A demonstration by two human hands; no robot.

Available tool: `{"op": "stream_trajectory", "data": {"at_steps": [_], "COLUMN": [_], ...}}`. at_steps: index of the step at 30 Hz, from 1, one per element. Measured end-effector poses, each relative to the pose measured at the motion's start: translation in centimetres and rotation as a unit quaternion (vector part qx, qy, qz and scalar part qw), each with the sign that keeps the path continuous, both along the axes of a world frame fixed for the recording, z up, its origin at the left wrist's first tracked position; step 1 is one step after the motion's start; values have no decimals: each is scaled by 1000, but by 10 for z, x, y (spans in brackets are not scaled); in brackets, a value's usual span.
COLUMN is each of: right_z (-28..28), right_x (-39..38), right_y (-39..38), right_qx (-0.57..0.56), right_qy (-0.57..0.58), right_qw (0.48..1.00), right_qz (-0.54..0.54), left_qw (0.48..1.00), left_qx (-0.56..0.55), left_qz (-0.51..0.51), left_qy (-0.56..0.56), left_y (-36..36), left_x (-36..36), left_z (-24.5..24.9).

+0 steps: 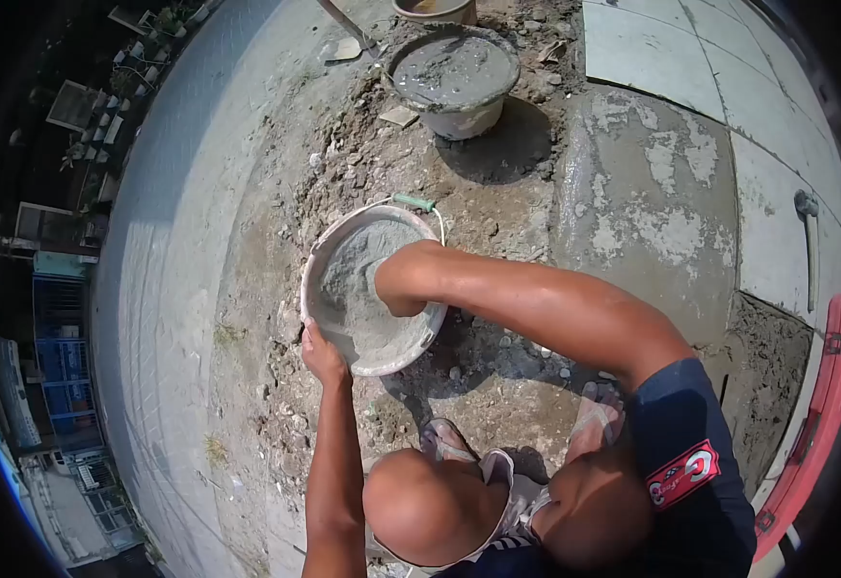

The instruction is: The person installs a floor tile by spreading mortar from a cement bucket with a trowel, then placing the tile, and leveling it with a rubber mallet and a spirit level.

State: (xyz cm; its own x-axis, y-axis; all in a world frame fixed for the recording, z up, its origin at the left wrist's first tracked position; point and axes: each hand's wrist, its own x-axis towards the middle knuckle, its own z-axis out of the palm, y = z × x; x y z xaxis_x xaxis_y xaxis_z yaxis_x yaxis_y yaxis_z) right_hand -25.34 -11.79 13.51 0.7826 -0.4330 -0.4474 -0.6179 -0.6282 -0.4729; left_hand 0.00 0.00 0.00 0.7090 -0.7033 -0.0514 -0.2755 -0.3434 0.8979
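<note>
A white bucket (308, 289) with a green grip (413, 202) on its wire handle stands on rubble in front of my knees. Grey cement powder (358, 265) lies inside it. My left hand (324, 354) grips the near left rim, fingers curled over the edge. My right forearm (536, 303) reaches down into the bucket from the right. The bent wrist and the powder hide the fingers of that hand, so I cannot see whether they hold anything.
A tub of wet mortar (454, 72) stands beyond the bucket, with another container (435, 10) behind it. On the right are a partly wet mortar bed (652, 193), pale tiles (777, 222) and a hammer (810, 246). A paved road (179, 241) runs along the left.
</note>
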Motion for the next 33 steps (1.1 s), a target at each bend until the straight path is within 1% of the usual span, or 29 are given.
{"op": "stream_trajectory", "data": {"at_steps": [1, 2, 3, 4, 5, 6, 7, 8, 9, 10, 12, 13, 14, 15, 16, 17, 18, 20, 21, 22, 23, 24, 25, 26, 28, 29, 30, 31, 33], "right_z": [-9, 1, 30, 13, -2, -6, 6, 9, 10, 13, 24, 32, 30, 25, 21, 15, 7, -6, -9, -6, -3, -8, -11, -15, -16, -25, -39, -37, -35], "right_x": [-26, -28, 15, 6, -6, -20, -26, -34, -47, -68, -111, -133, -155, -178, -199, -220, -237, -265, -278, -288, -297, -300, -305, -313, -325, -333, -346, -356, -374], "right_y": [1, 7, -4, 4, 9, 19, 23, 25, 29, 38, 65, 84, 103, 122, 145, 168, 195, 252, 279, 303, 325, 348, 366, 379, 400, 407, 413, 412, 400], "right_qx": [10, 60, 25, 22, 71, 52, 36, 55, 55, 4, 15, 78, 109, 140, 136, 133, 111, 85, 78, 100, 120, 90, 58, 56, 34, 25, -5, -34, -44], "right_qy": [32, 78, -52, -58, -22, -15, 0, -22, -21, -72, -145, -168, -206, -243, -248, -252, -245, -221, -205, -183, -161, -172, -182, -181, -125, -118, -97, -78, -81], "right_qw": [999, 992, 991, 990, 989, 992, 993, 993, 992, 997, 988, 969, 945, 914, 907, 898, 885, 849, 828, 792, 753, 707, 658, 652, 555, 541, 551, 562, 552], "right_qz": [-25, -82, -120, -129, -129, -117, -111, -104, -111, -32, -57, -164, -229, -293, -314, -334, -380, -472, -516, -574, -627, -680, -729, -734, -822, -833, -829, -823, -829], "left_qw": [999, 994, 995, 989, 983, 979, 980, 977, 987, 994, 995, 995, 995, 994, 992, 992, 994, 996, 995, 996, 995, 993, 992, 993, 994, 995, 995, 995, 994], "left_qx": [10, 9, -34, -42, -29, -38, -54, -52, -33, -19, -4, 16, 14, -12, -35, -33, -39, -23, -17, -12, -22, -33, -32, -36, -33, -24, -16, -9, 1], "left_qz": [-25, -48, -86, -70, -101, -98, -85, -98, -96, -91, -93, -95, -99, -89, -78, -83, -83, -62, -70, -68, -90, -113, -118, -103, -86, -90, -91, -95, -105], "left_qy": [32, 98, 41, 125, 151, 173, 174, 180, 124, 66, 41, 17, 17, 55, 91, 92, 51, 66, 67, 60, 40, 20, 22, 41, 53, 46, 36, 28, 16], "left_y": [-9, -4, -35, -29, -26, -17, -15, -14, -15, -17, -19, -21, -21, -23, -23, -23, -23, -21, -20, -20, -21, -21, -19, -22, -29, -32, -31, -33, -33], "left_x": [-30, -28, 30, 2, 10, -16, -23, -21, -12, -2, 13, 17, 18, 17, 17, 19, 22, 14, 9, 4, 17, 33, 36, 37, 34, 27, 25, 22, 18], "left_z": [-22, -30, 62, 55, 8, -1, 8, 2, -2, -5, -13, -16, -17, -19, -22, -24, -27, -17, -10, -6, -17, -31, -32, -33, -32, -32, -31, -29, -28]}}
